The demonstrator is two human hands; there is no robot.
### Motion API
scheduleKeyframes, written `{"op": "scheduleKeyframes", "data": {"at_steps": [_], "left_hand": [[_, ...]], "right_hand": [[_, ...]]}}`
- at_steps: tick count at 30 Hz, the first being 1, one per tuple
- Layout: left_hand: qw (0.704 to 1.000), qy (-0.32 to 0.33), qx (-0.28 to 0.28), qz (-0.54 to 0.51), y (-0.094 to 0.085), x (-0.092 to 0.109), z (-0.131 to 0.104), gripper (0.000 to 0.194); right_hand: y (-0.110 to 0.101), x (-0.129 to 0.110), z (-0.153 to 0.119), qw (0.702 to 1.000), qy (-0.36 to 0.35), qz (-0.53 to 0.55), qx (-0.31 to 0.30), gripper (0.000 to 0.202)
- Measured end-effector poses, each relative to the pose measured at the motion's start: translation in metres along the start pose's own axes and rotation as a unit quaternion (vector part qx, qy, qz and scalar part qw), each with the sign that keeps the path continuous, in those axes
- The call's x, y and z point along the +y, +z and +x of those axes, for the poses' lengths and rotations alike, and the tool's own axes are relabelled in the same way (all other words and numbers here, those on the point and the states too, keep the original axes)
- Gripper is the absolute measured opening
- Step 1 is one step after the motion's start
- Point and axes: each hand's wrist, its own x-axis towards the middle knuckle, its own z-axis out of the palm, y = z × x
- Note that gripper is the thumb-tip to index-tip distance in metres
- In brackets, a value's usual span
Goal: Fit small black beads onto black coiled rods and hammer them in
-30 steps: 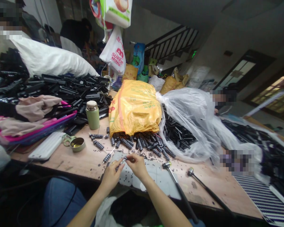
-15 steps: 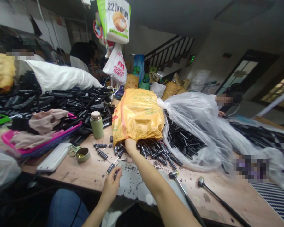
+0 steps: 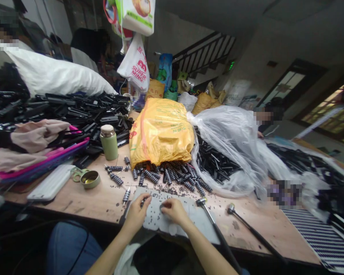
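Observation:
My left hand (image 3: 137, 214) is closed around a dark ridged roller (image 3: 143, 201), mostly covered by my fingers. My right hand (image 3: 174, 212) is pinched over the grey plate (image 3: 186, 215), with a small dark piece (image 3: 162, 206) at its fingertips that is too small to name. Tiny black bits lie scattered on the plate and the wood around it. Behind the hands, a heap of black-and-silver ridged rollers (image 3: 167, 175) spills from beneath a yellow sack (image 3: 163, 130). A few loose rollers with thin metal pins (image 3: 116, 178) lie to the left.
Two hammers (image 3: 215, 221) (image 3: 252, 233) with black handles lie at right. A clear plastic bag (image 3: 232, 126) holds black parts. At left are a green flask (image 3: 109, 143), a small round tin (image 3: 90, 179), a white power bank-like slab (image 3: 50, 183) and a pink-rimmed basket (image 3: 60, 152).
My right hand has drawn back from the rollers under the yellow sack to above the plate, beside my left hand. The camera view has shifted slightly.

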Motion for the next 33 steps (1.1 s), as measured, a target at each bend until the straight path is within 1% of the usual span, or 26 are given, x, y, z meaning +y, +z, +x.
{"op": "scheduleKeyframes", "data": {"at_steps": [2, 3, 4, 5, 6, 7, 9, 12, 15, 18, 23, 24, 25, 26, 29, 30, 31, 33], "left_hand": [[1.000, 0.005, -0.030, 0.002, 0.011, -0.001, -0.003, 0.031], [0.999, 0.005, -0.046, 0.004, 0.015, -0.003, -0.005, 0.031], [0.998, 0.007, -0.055, 0.010, 0.018, -0.005, -0.006, 0.030], [0.998, 0.009, -0.064, 0.017, 0.020, -0.007, -0.008, 0.030], [0.997, 0.013, -0.075, 0.026, 0.022, -0.009, -0.009, 0.029], [0.995, 0.017, -0.087, 0.035, 0.023, -0.011, -0.010, 0.030], [0.992, 0.030, -0.107, 0.052, 0.023, -0.013, -0.012, 0.032], [0.988, 0.050, -0.128, 0.070, 0.022, -0.013, -0.014, 0.036], [0.986, 0.059, -0.135, 0.081, 0.021, -0.011, -0.015, 0.037], [0.984, 0.065, -0.140, 0.087, 0.022, -0.007, -0.016, 0.037], [0.984, 0.073, -0.146, 0.071, 0.026, -0.002, -0.014, 0.035], [0.984, 0.072, -0.145, 0.072, 0.027, -0.002, -0.013, 0.036], [0.984, 0.072, -0.146, 0.074, 0.028, -0.002, -0.013, 0.036], [0.983, 0.072, -0.149, 0.076, 0.029, -0.003, -0.012, 0.036], [0.984, 0.064, -0.152, 0.074, 0.033, -0.005, -0.012, 0.036], [0.985, 0.056, -0.146, 0.070, 0.035, -0.006, -0.012, 0.037], [0.987, 0.048, -0.138, 0.065, 0.037, -0.007, -0.012, 0.038], [0.992, 0.043, -0.111, 0.046, 0.043, -0.009, -0.011, 0.039]], "right_hand": [[0.004, 0.009, -0.015, 0.998, -0.027, 0.027, 0.041, 0.020], [0.006, 0.011, -0.018, 0.996, -0.042, 0.061, 0.054, 0.021], [0.008, 0.012, -0.018, 0.990, -0.042, 0.123, 0.060, 0.020], [0.010, 0.012, -0.017, 0.977, -0.024, 0.204, 0.059, 0.018], [0.012, 0.011, -0.014, 0.956, 0.012, 0.287, 0.055, 0.014], [0.013, 0.009, -0.010, 0.929, 0.054, 0.361, 0.054, 0.012], [0.013, 0.004, -0.004, 0.879, 0.118, 0.459, 0.052, 0.017], [0.010, -0.007, 0.001, 0.843, 0.142, 0.518, 0.032, 0.027], [0.005, -0.015, -0.001, 0.815, 0.150, 0.559, 0.025, 0.030], [0.001, -0.019, -0.005, 0.802, 0.152, 0.577, 0.031, 0.031], [-0.003, -0.018, -0.008, 0.793, 0.156, 0.587, 0.045, 0.032], [-0.004, -0.017, -0.009, 0.794, 0.154, 0.587, 0.047, 0.032], [-0.005, -0.017, -0.009, 0.802, 0.147, 0.576, 0.051, 0.031], [-0.007, -0.017, -0.010, 0.821, 0.131, 0.552, 0.059, 0.030], [-0.013, -0.018, -0.016, 0.904, 0.041, 0.415, 0.093, 0.024], [-0.013, -0.019, -0.019, 0.924, 0.013, 0.369, 0.099, 0.023], [-0.013, -0.020, -0.022, 0.936, -0.005, 0.336, 0.102, 0.023], [-0.011, -0.021, -0.025, 0.946, -0.016, 0.307, 0.100, 0.025]]}}
